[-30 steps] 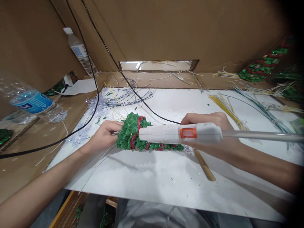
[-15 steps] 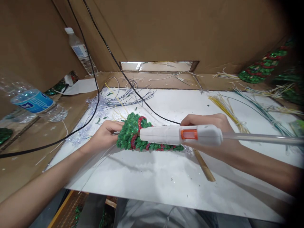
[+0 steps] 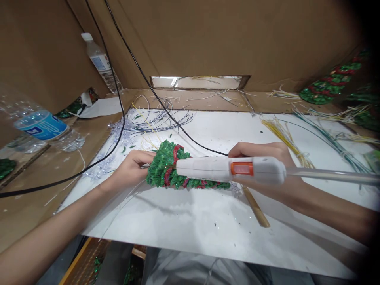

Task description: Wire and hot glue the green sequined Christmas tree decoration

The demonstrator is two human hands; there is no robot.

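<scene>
A small green tinsel Christmas tree (image 3: 162, 168) with red garland lies on its side above the white board (image 3: 190, 221). My left hand (image 3: 133, 168) is closed on its wide base end; the fingertips are hidden behind the tinsel. In my right hand (image 3: 261, 150) is a white hot glue gun (image 3: 208, 168) with an orange-framed window and a clear glue stick (image 3: 332, 174) sticking out at the back. Its nozzle end points left at the red garland near the base; whether the tip touches cannot be made out. My right fingers are mostly hidden behind the gun.
Black cables (image 3: 142, 75) hang across the left and run behind the gun. Two plastic bottles (image 3: 44, 124) stand at the left. Bundles of yellow (image 3: 286, 138) and green wires (image 3: 326, 136) lie at the right, near another decorated tree (image 3: 323, 87). A brown stick (image 3: 257, 209) lies in front.
The glue gun and my right hand have shifted slightly to the right. My left hand and the tree stay nearly where they were.
</scene>
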